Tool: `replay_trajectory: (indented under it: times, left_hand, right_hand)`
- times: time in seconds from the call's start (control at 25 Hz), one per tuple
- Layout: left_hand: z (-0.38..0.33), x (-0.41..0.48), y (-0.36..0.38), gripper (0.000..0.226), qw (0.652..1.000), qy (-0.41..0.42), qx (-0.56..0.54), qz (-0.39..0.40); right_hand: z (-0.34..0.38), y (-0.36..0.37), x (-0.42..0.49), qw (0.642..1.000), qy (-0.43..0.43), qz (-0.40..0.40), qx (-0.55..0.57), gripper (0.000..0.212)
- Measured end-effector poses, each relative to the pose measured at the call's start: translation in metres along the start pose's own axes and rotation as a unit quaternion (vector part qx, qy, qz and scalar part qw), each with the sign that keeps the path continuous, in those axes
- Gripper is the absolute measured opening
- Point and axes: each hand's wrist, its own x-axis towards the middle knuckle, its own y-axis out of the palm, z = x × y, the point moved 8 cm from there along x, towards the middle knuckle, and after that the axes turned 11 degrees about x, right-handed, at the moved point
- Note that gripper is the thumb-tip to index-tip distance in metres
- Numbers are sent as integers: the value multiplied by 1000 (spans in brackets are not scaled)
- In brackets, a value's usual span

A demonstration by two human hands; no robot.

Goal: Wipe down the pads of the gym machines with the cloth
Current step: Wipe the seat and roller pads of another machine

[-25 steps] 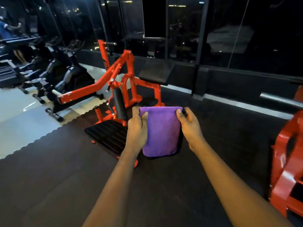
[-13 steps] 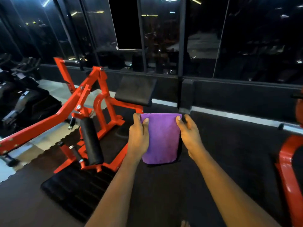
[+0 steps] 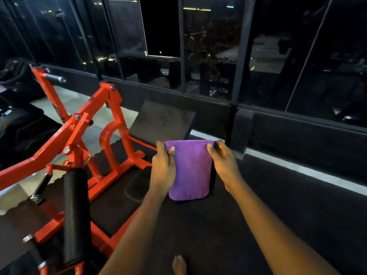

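A folded purple cloth (image 3: 190,169) hangs in front of me, held up by its top corners. My left hand (image 3: 161,171) pinches the left corner and my right hand (image 3: 223,163) pinches the right one. Just beyond the cloth stands a red gym machine (image 3: 79,132) with a flat black pad (image 3: 161,121) tilted toward me. A black roller pad (image 3: 76,213) on the same machine lies at the lower left. A small dark seat pad (image 3: 137,185) sits low between the frame and my left arm.
Dark windows (image 3: 208,52) with black frames line the far wall above a low black ledge. Black rubber flooring (image 3: 297,205) spreads to the right. Dark exercise equipment (image 3: 17,108) stands at the far left. My bare foot (image 3: 178,264) shows at the bottom edge.
I have walked closer to the red machine, which now fills the left and looks larger. Both hands keep the same hold on the cloth.
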Motion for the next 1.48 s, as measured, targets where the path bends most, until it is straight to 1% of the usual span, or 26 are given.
replay_trajectory:
  times: [0.12,0.24,0.32,0.36,0.44,0.48,0.56,0.68,0.72,0.8,0.84,0.88,0.92,0.96,1.0,1.04,1.08,1.12,1.16,1.24,1.36,1.4,1.48]
  left_hand:
    - [38,83,62,19,1000,-15,1,9]
    - [74,181,117,14,999,-38,2,10]
    - [92,243,147,14,999,-50,10,14]
    - [101,276,163,16,998,-62,18,19]
    - [120,326,194,24,995,-83,40,36]
    - [133,348,212,29,993,-93,51,51]
    - [160,392,243,31,988,-120,73,63]
    - [195,454,280,24,981,-152,106,58]
    - [205,472,291,21,978,-165,120,42]
    - [218,507,307,13,971,-198,130,-42]
    - [222,518,315,12,967,-196,136,-86]
    - [226,528,327,23,963,-191,155,-110]
    - [230,533,345,42,959,-193,185,-95]
    - [236,537,367,61,952,-205,220,-55]
    - [237,537,390,72,943,-213,257,2]
    - [237,535,413,77,934,-216,280,62]
    - [234,532,435,79,925,-218,294,105]
    - [237,531,452,81,917,-224,306,126]
    - [239,534,464,83,909,-239,317,125]
    - [250,543,466,74,899,-276,328,92]
    - [276,575,449,54,894,-325,307,35]
    - [285,587,440,52,889,-351,293,21]
    - [291,596,432,54,879,-389,274,-1]
  right_hand:
    - [-36,8,101,1000,4,12,-21,22]
    - [-60,20,212,997,20,21,-78,28]
    - [-72,27,283,994,39,22,-97,24]
    - [-80,30,320,993,45,30,-103,24]
    - [-106,33,378,992,63,36,-108,30]
    - [-120,35,407,991,74,42,-107,29]
    - [-149,44,468,986,101,69,-113,19]
    - [-191,61,559,980,108,120,-116,24]
    - [-203,68,585,978,110,141,-111,25]
    - [-231,81,638,974,117,170,-91,23]
    - [-246,84,657,974,129,169,-79,21]
    - [-257,88,676,973,142,172,-66,15]
    - [-273,91,692,969,162,179,-53,9]
    - [-286,92,710,965,179,182,-60,11]
    - [-295,90,723,963,185,182,-74,17]
    - [-304,87,732,961,189,185,-81,21]
    - [-316,83,735,958,200,189,-81,24]
    - [-327,80,734,954,213,194,-82,24]
    - [-339,77,730,950,226,197,-81,24]
    - [-354,76,712,949,220,211,-84,26]
    - [-355,78,704,957,168,211,-110,26]
    - [-350,83,708,958,149,214,-116,25]
    - [-338,99,713,954,110,251,-119,30]
